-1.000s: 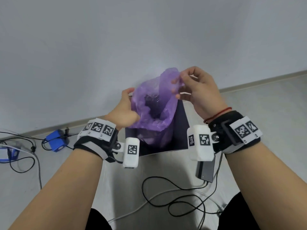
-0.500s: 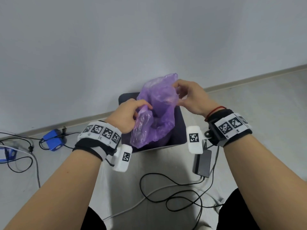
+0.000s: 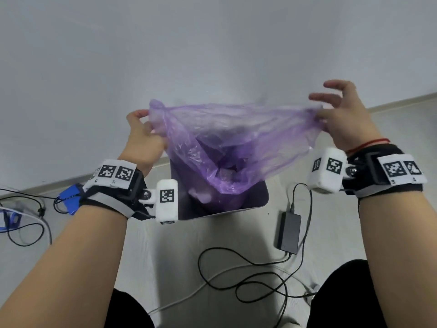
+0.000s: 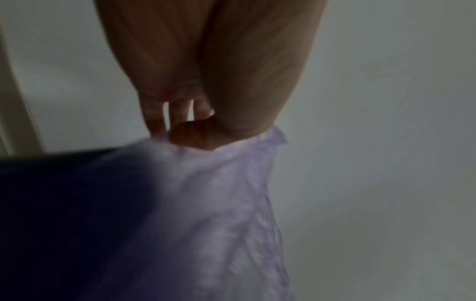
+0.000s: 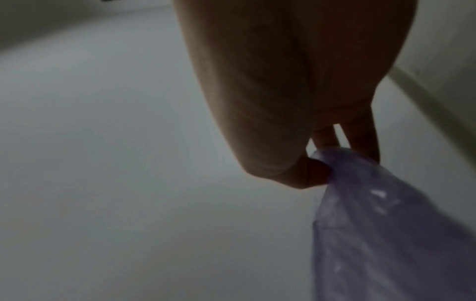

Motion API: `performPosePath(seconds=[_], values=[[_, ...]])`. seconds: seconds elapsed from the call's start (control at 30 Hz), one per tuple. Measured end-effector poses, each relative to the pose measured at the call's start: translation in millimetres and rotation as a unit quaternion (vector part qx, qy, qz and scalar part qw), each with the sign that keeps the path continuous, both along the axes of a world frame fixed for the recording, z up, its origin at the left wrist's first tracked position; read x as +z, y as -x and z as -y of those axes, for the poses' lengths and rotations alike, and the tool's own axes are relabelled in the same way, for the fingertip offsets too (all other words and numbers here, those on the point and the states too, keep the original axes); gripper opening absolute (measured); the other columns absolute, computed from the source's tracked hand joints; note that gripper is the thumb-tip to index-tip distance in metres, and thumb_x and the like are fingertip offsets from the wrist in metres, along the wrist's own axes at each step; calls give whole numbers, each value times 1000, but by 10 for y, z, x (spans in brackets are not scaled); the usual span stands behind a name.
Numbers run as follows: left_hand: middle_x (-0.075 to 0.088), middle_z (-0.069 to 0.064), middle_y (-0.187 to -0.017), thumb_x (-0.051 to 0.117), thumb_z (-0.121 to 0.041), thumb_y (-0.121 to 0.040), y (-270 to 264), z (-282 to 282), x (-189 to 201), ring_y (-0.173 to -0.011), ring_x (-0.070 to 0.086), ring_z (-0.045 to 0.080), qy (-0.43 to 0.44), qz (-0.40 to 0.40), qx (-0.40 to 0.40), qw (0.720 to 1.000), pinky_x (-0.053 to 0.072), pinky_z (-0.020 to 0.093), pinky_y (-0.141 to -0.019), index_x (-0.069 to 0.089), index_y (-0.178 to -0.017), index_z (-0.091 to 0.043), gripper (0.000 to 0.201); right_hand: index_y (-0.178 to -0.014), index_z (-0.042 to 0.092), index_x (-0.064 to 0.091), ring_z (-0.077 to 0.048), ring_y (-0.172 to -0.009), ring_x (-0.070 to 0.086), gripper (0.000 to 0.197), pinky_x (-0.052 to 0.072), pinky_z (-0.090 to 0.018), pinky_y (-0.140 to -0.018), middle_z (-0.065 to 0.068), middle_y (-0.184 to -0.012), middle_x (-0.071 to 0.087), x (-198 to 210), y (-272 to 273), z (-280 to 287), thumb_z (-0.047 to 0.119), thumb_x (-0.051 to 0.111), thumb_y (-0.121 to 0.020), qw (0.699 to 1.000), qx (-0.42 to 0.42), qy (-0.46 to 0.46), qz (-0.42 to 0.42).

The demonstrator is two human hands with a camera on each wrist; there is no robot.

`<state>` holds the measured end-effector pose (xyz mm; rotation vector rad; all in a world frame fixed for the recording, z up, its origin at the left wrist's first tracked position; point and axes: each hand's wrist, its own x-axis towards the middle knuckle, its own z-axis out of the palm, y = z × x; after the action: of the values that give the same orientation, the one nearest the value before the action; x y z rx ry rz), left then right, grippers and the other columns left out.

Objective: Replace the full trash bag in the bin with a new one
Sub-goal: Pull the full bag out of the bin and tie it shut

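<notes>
Purple trash bag (image 3: 236, 143), one only, hangs stretched wide between both hands above the dark bin (image 3: 262, 197), its bottom dipping inside, contents blurred. Left hand (image 3: 144, 138) pinches the left edge; right hand (image 3: 343, 119) pinches the right edge between thumb and forefinger, other fingers (image 3: 324, 97) spread loose. Both wrist views are dim.

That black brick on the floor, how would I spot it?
Find the dark square bin by the wall. On the pale floor to its right lies a flat black rectangular power adapter; unlike the loose black cables around it, it is a solid block.
</notes>
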<state>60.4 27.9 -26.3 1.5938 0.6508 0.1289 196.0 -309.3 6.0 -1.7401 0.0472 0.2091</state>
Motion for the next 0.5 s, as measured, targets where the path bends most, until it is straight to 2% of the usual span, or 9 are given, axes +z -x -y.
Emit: performPosePath(seconds=[0.03, 0.1, 0.17, 0.23, 0.33, 0.37, 0.4, 0.47, 0.5], values=[[54, 2, -121, 51, 21, -82, 19, -28, -64, -105, 57, 19, -37, -52, -53, 997, 52, 20, -61, 18, -140, -13, 75, -133, 17, 41, -14, -85, 63, 59, 52, -33, -70, -8, -125, 62, -137, -17, 94, -14, 49, -84, 998, 2, 55, -19], [43, 3, -140, 68, 13, -76, 53, -106, -171, -128, 47, 23, -123, -129, -166, 970, 55, 34, -86, 6, -151, -16, 101, -139, 17, 40, -21, -93, 62, 65, 52, -35, -73, -12, -132, 58, -357, -39, 235, -15, 49, -84, 987, 46, 142, -61], [36, -7, -143, 89, -13, -64, 82, -115, -214, -135, 40, 21, -195, -143, -268, 932, 44, 46, -107, 6, -152, -30, 123, -143, 17, 40, -28, -99, 62, 71, 55, -39, -77, -14, -136, 55, -492, -43, 327, -16, 55, -82, 963, 129, 208, -108], [32, -13, -142, 93, -40, -49, 55, -2, -251, -135, 37, 19, -239, -129, -303, 914, 41, 47, -109, 7, -151, -37, 133, -147, 19, 35, -29, -104, 61, 77, 52, -43, -89, -14, -139, 54, -560, 3, 390, -6, 66, -82, 914, 214, 305, -161], [42, -7, -143, 83, -61, -45, -6, 267, -358, -131, 44, 22, -308, -124, -306, 892, 43, 51, -106, 21, -149, -36, 124, -146, 21, 30, -24, -103, 56, 69, 41, -37, -91, -11, -135, 56, -680, 95, 465, 32, 68, -89, 787, 320, 490, -196], [47, -9, -139, 82, -68, -43, -26, 322, -403, -128, 48, 19, -301, -116, -301, 897, 46, 50, -105, 26, -147, -37, 122, -143, 24, 33, -25, -105, 57, 64, 42, -39, -94, -9, -133, 58, -713, 122, 467, 40, 65, -90, 756, 358, 506, -210], [50, -11, -137, 83, -72, -39, -40, 364, -434, -125, 51, 17, -283, -104, -290, 908, 47, 47, -103, 30, -144, -36, 123, -136, 28, 39, -26, -105, 60, 57, 45, -42, -96, -8, -129, 62, -732, 146, 447, 44, 64, -88, 742, 393, 500, -211], [53, -9, -134, 90, -69, -29, -69, 440, -423, -122, 54, 16, -229, -77, -259, 935, 49, 43, -102, 30, -144, -37, 133, -112, 25, 59, -22, -88, 67, 36, 53, -39, -85, -1, -102, 73, -684, 196, 310, 39, 72, -81, 763, 438, 438, -184], [57, -8, -132, 91, -67, -28, -97, 486, -383, -120, 57, 17, -220, -57, -242, 943, 51, 43, -101, 31, -142, -38, 132, -99, 19, 65, -16, -74, 66, 20, 53, -33, -73, 2, -84, 73, -603, 241, 181, 27, 73, -82, 805, 422, 382, -168]])
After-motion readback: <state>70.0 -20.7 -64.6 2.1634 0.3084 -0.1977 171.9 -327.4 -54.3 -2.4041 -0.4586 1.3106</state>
